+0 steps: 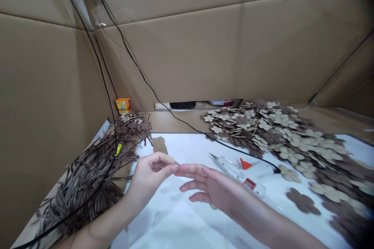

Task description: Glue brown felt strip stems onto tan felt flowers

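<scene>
Over the white work surface point(163, 218), my left hand point(152, 173) is closed, thumb and curled forefinger pressed together. Their tips meet the fingertips of my right hand point(213, 184); anything held between them is too small or hidden to make out. The right hand's fingers are stretched out and spread. Just beyond the right hand, a white hot glue gun point(230, 169) with an orange trigger and a red switch lies on its side, its metal nozzle pointing left. A brown flower cutout point(303, 201) lies to the right of my right forearm.
At left is a heap of thin brown strips point(87, 175); at right, a large pile of brown and beige flower cutouts point(286, 136). A black cord point(140, 72) runs down to the glue gun. An orange box point(123, 106) stands by the cardboard wall point(189, 46).
</scene>
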`<state>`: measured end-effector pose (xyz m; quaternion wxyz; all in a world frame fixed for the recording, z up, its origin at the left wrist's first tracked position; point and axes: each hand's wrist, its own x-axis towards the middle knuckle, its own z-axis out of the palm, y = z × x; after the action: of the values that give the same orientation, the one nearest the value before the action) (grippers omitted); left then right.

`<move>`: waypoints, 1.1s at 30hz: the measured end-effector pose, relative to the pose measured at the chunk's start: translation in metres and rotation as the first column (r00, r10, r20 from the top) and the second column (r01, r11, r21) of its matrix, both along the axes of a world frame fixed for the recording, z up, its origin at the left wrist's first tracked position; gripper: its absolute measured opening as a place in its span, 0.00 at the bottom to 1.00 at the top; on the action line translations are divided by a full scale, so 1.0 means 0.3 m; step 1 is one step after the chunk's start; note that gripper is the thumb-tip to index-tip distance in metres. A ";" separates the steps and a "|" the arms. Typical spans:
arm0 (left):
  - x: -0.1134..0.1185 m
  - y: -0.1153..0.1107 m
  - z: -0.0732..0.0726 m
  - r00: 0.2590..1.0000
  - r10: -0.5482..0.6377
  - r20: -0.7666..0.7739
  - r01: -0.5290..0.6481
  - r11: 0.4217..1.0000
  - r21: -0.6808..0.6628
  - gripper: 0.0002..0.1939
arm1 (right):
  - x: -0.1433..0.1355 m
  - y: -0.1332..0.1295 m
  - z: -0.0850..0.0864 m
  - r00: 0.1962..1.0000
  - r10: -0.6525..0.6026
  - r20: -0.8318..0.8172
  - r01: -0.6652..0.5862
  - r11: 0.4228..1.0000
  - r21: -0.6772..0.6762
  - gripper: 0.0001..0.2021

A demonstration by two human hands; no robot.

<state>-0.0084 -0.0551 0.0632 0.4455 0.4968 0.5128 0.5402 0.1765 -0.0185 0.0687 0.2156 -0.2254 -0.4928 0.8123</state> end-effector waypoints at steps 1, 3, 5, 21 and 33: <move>0.000 0.000 0.001 1.000 0.009 0.000 -0.009 1.000 0.003 0.08 | -0.005 0.003 -0.010 1.000 0.003 0.008 -0.004 1.000 0.016 0.20; -0.001 0.000 0.001 1.000 0.020 -0.014 -0.020 1.000 0.015 0.08 | -0.015 0.012 -0.037 1.000 0.005 0.025 -0.006 0.999 0.037 0.22; -0.002 0.000 -0.001 0.999 0.024 -0.040 -0.023 0.999 0.034 0.08 | -0.020 0.019 -0.063 0.999 0.009 0.054 -0.013 0.998 0.067 0.25; -0.009 0.002 -0.029 0.996 0.009 -0.088 0.001 0.994 0.112 0.10 | -0.008 -0.027 -0.055 0.988 0.051 0.143 -0.080 0.975 0.205 0.30; 0.005 -0.013 -0.036 0.995 0.047 -0.092 -0.034 0.990 0.137 0.11 | -0.037 -0.025 -0.068 0.985 0.169 -0.041 -0.173 0.974 -0.143 0.32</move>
<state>-0.0069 -0.0589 0.0525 0.3749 0.5405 0.5055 0.5583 0.1655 -0.0260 0.0482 0.1346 -0.1857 -0.4463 0.8650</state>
